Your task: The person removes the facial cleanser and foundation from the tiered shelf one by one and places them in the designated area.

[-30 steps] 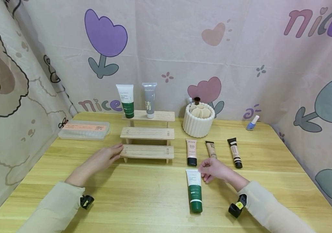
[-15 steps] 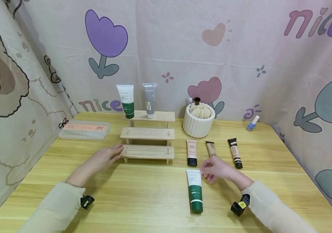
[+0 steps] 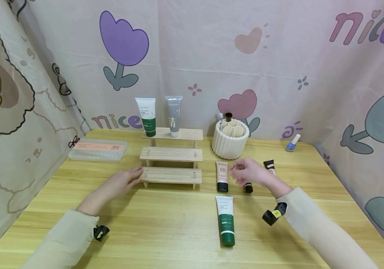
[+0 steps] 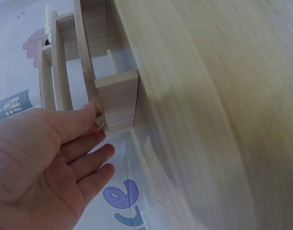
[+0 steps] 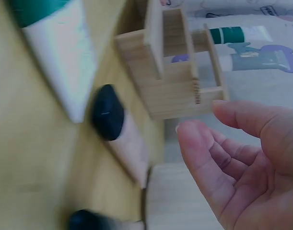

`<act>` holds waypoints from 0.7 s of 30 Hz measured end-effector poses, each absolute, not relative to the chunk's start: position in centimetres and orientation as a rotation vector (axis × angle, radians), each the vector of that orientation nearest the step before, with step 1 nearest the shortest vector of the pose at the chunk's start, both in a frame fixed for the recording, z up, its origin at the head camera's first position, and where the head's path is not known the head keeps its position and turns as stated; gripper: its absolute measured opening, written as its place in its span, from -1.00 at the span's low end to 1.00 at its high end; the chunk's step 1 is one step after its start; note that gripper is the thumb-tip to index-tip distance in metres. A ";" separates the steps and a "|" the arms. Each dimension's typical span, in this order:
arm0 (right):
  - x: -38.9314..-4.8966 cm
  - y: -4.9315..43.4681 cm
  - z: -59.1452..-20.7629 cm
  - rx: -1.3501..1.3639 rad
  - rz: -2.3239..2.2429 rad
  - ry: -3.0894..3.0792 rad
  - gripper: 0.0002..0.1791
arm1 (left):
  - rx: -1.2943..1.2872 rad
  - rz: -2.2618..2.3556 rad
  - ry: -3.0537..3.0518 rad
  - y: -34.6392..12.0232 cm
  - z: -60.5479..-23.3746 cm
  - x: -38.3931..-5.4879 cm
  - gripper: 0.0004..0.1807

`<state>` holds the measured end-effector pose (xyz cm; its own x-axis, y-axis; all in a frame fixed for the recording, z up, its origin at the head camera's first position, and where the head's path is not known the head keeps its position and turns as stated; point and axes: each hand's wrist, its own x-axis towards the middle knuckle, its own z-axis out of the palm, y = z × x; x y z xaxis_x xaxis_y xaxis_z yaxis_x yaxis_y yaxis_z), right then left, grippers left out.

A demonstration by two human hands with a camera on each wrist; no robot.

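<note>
At the left end of a three-tier wooden stand (image 3: 171, 175), my left hand (image 3: 119, 184) pinches the lowest board; the left wrist view shows the thumb on the board's edge (image 4: 86, 72) and a finger under it. My right hand (image 3: 249, 172) hovers over the row of small tubes, just right of a pink BB cream tube (image 3: 222, 175). Its thumb and index finger are apart with nothing between them in the right wrist view. It hides most of a beige tube, whose black cap (image 3: 248, 188) shows below. A green-and-white tube (image 3: 226, 224) lies nearer me.
On the top tier stand a white-and-green tube (image 3: 149, 119) and a grey tube (image 3: 174, 119). A ribbed cream brush holder (image 3: 229, 144) is behind the BB cream. A black-ended tube (image 3: 270, 165), blue nail polish (image 3: 291, 145) and a clear plastic case (image 3: 97, 150) lie farther out.
My right hand has moved from beside the top end of the lying green-and-white tube away from me, to above the small tubes. The left hand stays on the stand.
</note>
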<state>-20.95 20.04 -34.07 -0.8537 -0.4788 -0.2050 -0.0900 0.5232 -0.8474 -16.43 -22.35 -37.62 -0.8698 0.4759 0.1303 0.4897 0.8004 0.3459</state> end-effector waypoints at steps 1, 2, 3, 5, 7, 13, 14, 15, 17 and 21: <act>-21.2 19.7 -33.6 -0.478 -1.275 2.361 -0.67 | -0.790 -0.584 -2.945 -22.4 -37.6 -16.5 -0.56; -21.5 19.4 -33.2 -0.495 -1.280 2.369 -0.68 | -0.791 -0.586 -2.945 -22.4 -37.6 -16.5 -0.56; -21.8 19.0 -32.7 -0.506 -1.286 2.380 -0.69 | -0.791 -0.587 -2.945 -22.3 -37.6 -16.5 -0.56; -22.4 18.1 -31.7 -0.540 -1.304 2.398 -0.71 | -0.791 -0.587 -2.945 -22.3 -37.6 -16.5 -0.56; -23.0 17.1 -30.6 -0.575 -1.321 2.424 -0.73 | -0.791 -0.586 -2.945 -22.3 -37.5 -16.4 -0.56; -24.9 13.5 -27.7 -0.682 -1.399 2.488 -0.74 | -0.793 -0.585 -2.944 -22.4 -37.5 -16.4 -0.56; -25.2 12.8 -27.3 -0.696 -1.418 2.489 -0.74 | -0.794 -0.586 -2.943 -22.4 -37.5 -16.4 -0.56; -25.5 12.2 -26.8 -0.704 -1.439 2.491 -0.74 | -0.797 -0.585 -2.941 -22.4 -37.5 -16.4 -0.56; -26.0 10.9 -26.1 -0.713 -1.480 2.503 -0.73 | -0.797 -0.579 -2.940 -22.4 -37.6 -16.4 -0.56; -27.1 9.0 -25.0 -0.719 -1.569 2.521 -0.72 | -0.801 -0.567 -2.938 -22.4 -37.7 -16.5 -0.57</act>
<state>-27.12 8.96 -24.97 -0.8858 -0.4320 0.1697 -0.3430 0.3631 -0.8663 -16.48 -22.42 -37.65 -0.8654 0.4823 0.1360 0.4983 0.7994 0.3355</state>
